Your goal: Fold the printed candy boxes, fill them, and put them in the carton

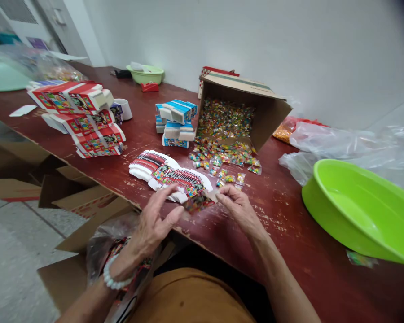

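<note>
A worn, red-brown wooden table [283, 211] carries a cardboard carton [272, 119] tipped on its side, with small colourful sachets [222, 159] spilling from its mouth. Left of the carton stand blue-and-white boxes [177, 121], then stacked red printed boxes [76, 119]; flat printed cards [170, 175] lie in front of it, and a lime-green basin [357, 211] sits to its right.

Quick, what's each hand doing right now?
Left hand: open, fingers spread, holding nothing.
Right hand: closed in a pinch, holding a flat printed card.
</note>
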The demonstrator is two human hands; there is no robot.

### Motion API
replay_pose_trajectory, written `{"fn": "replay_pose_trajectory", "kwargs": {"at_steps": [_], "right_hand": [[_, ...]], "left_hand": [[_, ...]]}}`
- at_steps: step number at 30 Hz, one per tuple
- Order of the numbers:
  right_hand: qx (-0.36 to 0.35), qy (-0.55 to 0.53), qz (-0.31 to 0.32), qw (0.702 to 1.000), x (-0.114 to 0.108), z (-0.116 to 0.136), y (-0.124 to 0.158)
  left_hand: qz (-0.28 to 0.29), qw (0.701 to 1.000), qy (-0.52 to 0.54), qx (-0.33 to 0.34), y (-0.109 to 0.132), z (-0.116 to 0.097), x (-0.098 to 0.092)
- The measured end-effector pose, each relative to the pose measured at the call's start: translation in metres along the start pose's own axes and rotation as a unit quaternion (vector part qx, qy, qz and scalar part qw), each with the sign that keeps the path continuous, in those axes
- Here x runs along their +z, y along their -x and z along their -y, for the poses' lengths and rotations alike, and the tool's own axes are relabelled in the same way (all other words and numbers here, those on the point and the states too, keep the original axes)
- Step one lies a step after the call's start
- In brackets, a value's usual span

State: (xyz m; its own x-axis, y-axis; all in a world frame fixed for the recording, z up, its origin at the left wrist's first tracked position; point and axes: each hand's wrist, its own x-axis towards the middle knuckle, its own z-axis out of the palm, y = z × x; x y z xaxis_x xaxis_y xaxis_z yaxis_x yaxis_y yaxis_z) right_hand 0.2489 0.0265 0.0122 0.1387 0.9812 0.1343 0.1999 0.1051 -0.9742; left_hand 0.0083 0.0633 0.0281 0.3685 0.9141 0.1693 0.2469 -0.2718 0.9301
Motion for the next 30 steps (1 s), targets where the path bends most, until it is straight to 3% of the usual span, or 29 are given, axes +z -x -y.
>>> {"fn": "replay_pose_trajectory", "kwargs": {"at_steps": [1,2,4,6,7,18,23,26,30], "right_hand": [[-0.005,-0.029,0.035,0.999,-0.001,0.009,0.004],[-0.009,-0.048,0.065,0.997,0.000,0.017,0.008],[-0.011,-0.079,0.114,0.990,0.003,0.026,0.015],[-0.012,-0.100,0.139,0.985,0.008,0.028,0.019],[-0.012,-0.108,0.141,0.984,0.010,0.027,0.021],[0.021,-0.197,0.081,0.977,0.027,0.027,0.033],[0.112,-0.263,0.176,0.942,0.038,0.025,0.044],[0.135,-0.228,0.110,0.958,0.046,0.019,0.046],[0.081,-0.144,0.001,0.986,0.046,0.015,0.043]], "left_hand": [[0.092,0.990,0.087,-0.055,-0.001,-0.007,0.003],[0.190,0.961,0.172,-0.108,-0.001,-0.011,0.006],[0.343,0.865,0.314,-0.188,0.005,-0.016,0.016],[0.396,0.792,0.399,-0.236,0.015,-0.016,0.025],[0.391,0.778,0.423,-0.250,0.019,-0.015,0.029],[0.276,0.830,0.413,-0.254,0.032,-0.013,0.034],[0.213,0.829,0.425,-0.296,0.030,-0.008,0.042],[0.199,0.839,0.421,-0.280,0.027,-0.004,0.048],[0.127,0.913,0.336,-0.194,0.026,-0.003,0.051]]}}
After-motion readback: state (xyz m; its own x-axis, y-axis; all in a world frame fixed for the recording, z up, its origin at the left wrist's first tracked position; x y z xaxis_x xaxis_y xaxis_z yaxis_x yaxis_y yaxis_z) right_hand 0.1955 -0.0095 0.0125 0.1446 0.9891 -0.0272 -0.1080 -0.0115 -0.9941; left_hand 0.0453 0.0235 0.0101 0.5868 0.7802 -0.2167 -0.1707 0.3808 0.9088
